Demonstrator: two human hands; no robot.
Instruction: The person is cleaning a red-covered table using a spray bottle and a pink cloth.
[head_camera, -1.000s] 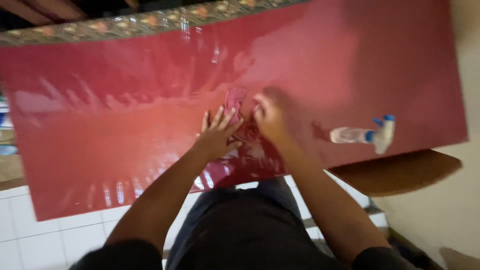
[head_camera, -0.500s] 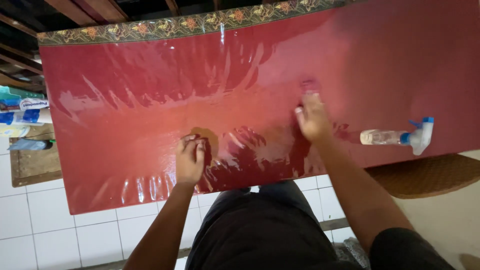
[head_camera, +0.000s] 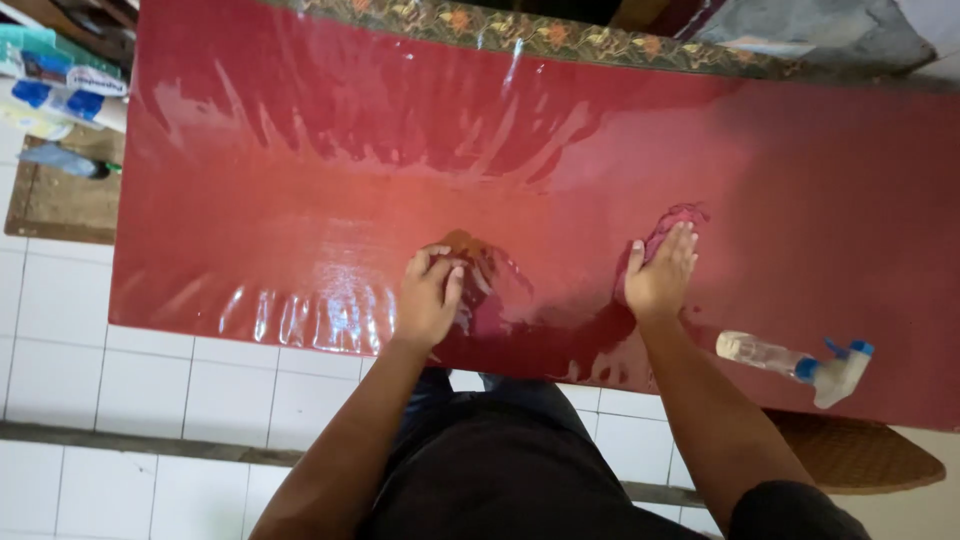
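A glossy red table bears a spray bottle and, seemingly, a cloth.
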